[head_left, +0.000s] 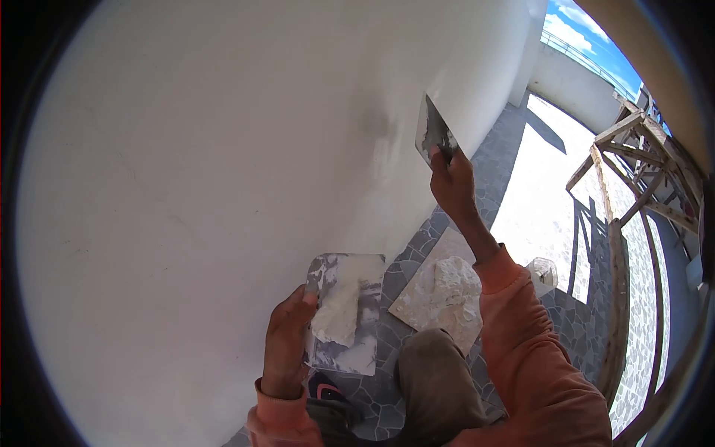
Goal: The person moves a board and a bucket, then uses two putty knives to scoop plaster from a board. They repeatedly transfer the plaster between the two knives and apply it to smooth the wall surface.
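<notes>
My right hand is raised and grips a metal putty knife, its wide blade pressed against the white wall beside a grey damp patch. Lower down, my left hand holds a flat metal plate by its left edge. A lump of white putty lies on that plate. Both arms wear orange sleeves.
On the stone-patterned floor lies a board with a heap of white plaster, a small bucket beside it. My knee is bent below. A wooden trestle stands to the right on the sunlit terrace.
</notes>
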Motion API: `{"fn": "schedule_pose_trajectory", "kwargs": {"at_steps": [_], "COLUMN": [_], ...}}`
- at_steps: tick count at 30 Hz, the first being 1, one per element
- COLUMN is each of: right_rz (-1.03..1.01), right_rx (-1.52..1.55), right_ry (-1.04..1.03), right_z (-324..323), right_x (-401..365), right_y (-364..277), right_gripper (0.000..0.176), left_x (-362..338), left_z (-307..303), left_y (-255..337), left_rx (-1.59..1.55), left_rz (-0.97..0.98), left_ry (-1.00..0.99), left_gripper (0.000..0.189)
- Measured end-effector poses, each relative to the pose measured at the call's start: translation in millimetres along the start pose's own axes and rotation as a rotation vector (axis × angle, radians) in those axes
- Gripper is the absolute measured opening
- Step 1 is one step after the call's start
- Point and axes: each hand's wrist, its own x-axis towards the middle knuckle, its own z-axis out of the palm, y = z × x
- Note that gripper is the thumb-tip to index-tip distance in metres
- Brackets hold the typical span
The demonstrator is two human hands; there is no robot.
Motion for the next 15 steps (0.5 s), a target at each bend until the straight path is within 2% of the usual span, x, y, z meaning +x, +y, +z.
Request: {"fn": "schedule_pose_trajectory", "kwargs": {"at_steps": [4, 6, 7, 10, 11, 12, 14, 15], "right_rz": [-0.173, -0.15, -0.137, -0.275, -0.393, -0.423, -0.639, -0.673], "right_rx": [-0.069, -0.12, -0.144, -0.15, -0.096, -0.061, -0.101, -0.113], "right_ry": [0.148, 0.101, 0.075, 0.126, 0.166, 0.108, 0.141, 0.124], "right_z": [-17.2, -18.7, -16.5, -2.8, 4.0, 8.9, 26.4, 31.1], "right_x": [84.6, 100.5, 102.7, 88.0, 77.7, 65.7, 48.6, 34.3], "right_y": [-30.3, -49.0, -56.8, -56.6, -51.3, -50.1, -28.9, -27.5], "right_gripper": [0.028, 0.03, 0.031, 0.035, 0.033, 0.046, 0.057, 0.059], "left_x": [2.2, 1.8, 1.7, 1.7, 1.6, 1.6, 1.9, 1.8], "left_z": [-5.0, -5.7, -4.5, -5.0, -5.5, -6.3, -7.2, -6.4], "left_y": [-4.6, -5.1, -5.6, -9.3, -9.4, -9.2, -10.2, -10.0], "left_rx": [0.005, -0.006, -0.026, -0.068, -0.077, -0.07, -0.06, -0.063], "left_rz": [0.026, 0.039, 0.045, 0.047, 0.05, 0.058, 0.066, 0.061], "left_ry": [-0.038, -0.044, -0.049, -0.07, -0.076, -0.082, -0.098, -0.094], "left_gripper": [0.037, 0.037, 0.037, 0.036, 0.036, 0.036, 0.036, 0.036]}}
